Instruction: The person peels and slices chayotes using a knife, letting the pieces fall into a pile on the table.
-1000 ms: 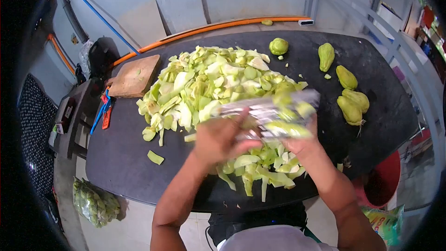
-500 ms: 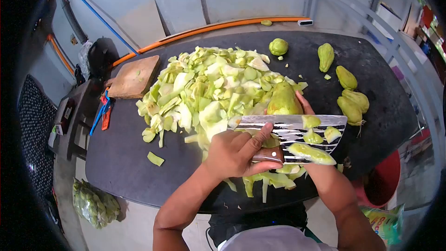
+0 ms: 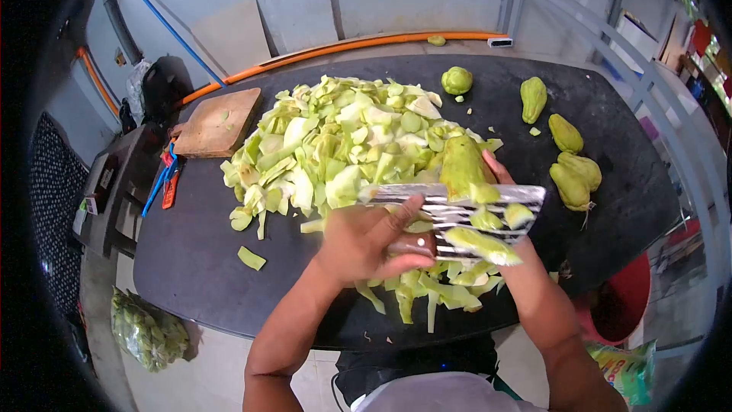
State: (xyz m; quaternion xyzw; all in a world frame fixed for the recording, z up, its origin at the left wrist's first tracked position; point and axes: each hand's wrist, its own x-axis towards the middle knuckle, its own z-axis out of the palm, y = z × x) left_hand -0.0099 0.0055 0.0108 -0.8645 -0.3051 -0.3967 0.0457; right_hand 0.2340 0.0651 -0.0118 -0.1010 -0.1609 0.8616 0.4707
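My left hand (image 3: 370,240) grips the brown handle of a wide cleaver (image 3: 465,217), slightly blurred, its blade pointing right with several green slices stuck on it. Behind the blade, my right hand (image 3: 498,169) holds a green chayote (image 3: 463,166); its fingertips show at the fruit's right side and the blade hides the rest of the hand. A large heap of pale green slices and peelings (image 3: 343,133) lies just beyond both hands, and more pieces (image 3: 442,290) lie beneath the cleaver near the table's front edge.
Several whole chayotes (image 3: 566,133) lie on the right of the dark table (image 3: 198,259). A wooden board (image 3: 221,122) and an orange-handled tool (image 3: 171,189) are at the left edge. A red bin (image 3: 640,290) stands lower right; a bag of greens (image 3: 149,332) sits on the floor at left.
The cleaver and my left hand have swept from over the heap to before the chayote, then shifted slightly left. The chayote in my right hand, blurred behind the blade earlier, now shows clearly.
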